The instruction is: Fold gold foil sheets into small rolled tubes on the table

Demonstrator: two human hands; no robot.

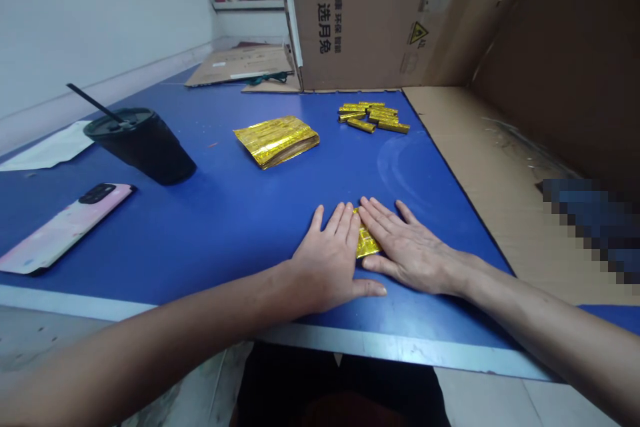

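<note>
A gold foil sheet [367, 244] lies flat on the blue table [240, 213], partly covered by both hands. My left hand [327, 257] rests palm down over its left side, fingers stretched forward and thumb pointing right. From the right, my right hand [405, 243] lies flat with its fingertips on the foil's upper right part. Neither hand grips anything. Farther forward sits a stack of gold foil sheets [277, 139]. Several small gold folded strips [373, 115] are piled near the table's back right.
At the left stand a dark cup [150, 147] with a straw and a pink phone [70, 227] lying flat. White paper [47, 147] is behind them. A large cardboard box [370, 20] rises at the back; cardboard [465, 167] borders the table's right edge.
</note>
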